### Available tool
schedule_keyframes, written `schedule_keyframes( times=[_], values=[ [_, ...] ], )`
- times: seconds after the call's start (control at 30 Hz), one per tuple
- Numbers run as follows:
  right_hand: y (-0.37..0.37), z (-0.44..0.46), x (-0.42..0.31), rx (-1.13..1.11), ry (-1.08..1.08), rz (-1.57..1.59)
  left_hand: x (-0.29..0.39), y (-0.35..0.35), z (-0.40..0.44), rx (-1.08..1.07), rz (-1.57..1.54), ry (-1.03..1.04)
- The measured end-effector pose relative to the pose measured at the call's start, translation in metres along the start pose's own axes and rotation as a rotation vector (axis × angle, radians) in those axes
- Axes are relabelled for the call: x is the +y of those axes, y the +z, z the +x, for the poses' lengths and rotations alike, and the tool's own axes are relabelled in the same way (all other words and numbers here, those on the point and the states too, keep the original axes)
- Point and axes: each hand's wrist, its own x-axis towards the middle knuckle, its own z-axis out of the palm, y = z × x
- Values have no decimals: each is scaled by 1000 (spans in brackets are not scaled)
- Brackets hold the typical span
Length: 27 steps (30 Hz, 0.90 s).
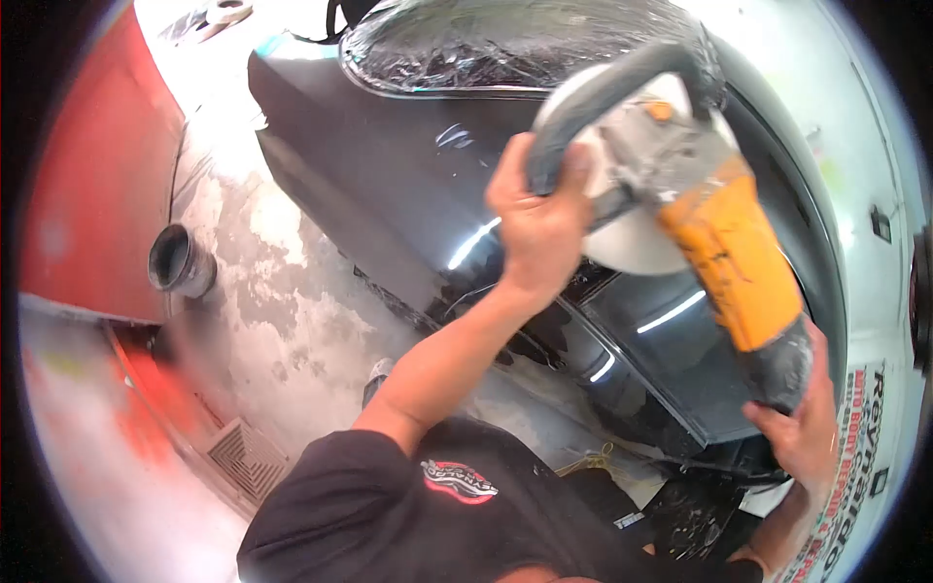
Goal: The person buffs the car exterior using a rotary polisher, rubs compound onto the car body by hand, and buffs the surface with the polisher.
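Note:
A car polisher [727, 257] with an orange body and a round white pad [634, 251] is held up in front of me, over the black car panel [360, 175]. My left hand [544, 223] is wrapped round its dark loop handle [607, 102]. At the back end of the tool, my right hand [809, 423] grips the dark rear grip [777, 361]. The pad's working face is turned away from me, and whether it touches the car cannot be seen. Clear plastic film [447, 53] covers the car's glass above the panel. Light streaks reflect off the glossy black surface.
A dark bucket [182, 262] stands on the blotchy concrete floor [292, 228] at left, near a red panel [97, 165]. A floor vent [245, 457] lies at lower left. A tape roll [228, 10] is at the top left. A lettered banner [855, 457] hangs at right.

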Motion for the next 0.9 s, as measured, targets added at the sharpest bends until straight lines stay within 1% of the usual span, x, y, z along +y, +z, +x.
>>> schedule_keyframes(
  times=[0.07,0.13,0.23,0.27,0.33,0.37,0.47,0.5,0.53,0.63,0.7,0.77,0.87,0.9],
  values=[
    [20,11,-10,-68,-100,-98,5,-29,3,79,124,29],
    [50,13,-19,-105,103,-41,18,-55,9,135,110,6],
    [104,34,-19,-261,142,-72,21,-123,21,67,186,77],
    [125,43,-17,-332,135,-65,21,-149,25,41,206,103],
    [171,54,-13,-347,47,-11,28,-181,31,113,271,97],
    [190,61,-15,-399,62,36,34,-196,33,152,307,102],
    [249,69,-6,-357,-46,142,47,-240,38,97,402,152],
    [261,70,-5,-358,-39,164,50,-249,36,144,423,151],
    [272,68,-1,-349,-36,182,51,-256,33,121,430,144],
    [294,65,4,-314,-41,252,60,-260,34,64,491,144],
    [296,59,9,-271,-39,314,64,-245,37,23,506,149],
    [287,52,9,-244,5,360,66,-221,42,1,510,139],
    [264,35,10,-136,64,434,62,-180,51,-115,496,202],
    [255,22,20,-85,103,457,52,-157,51,-192,491,214]
  ],
)
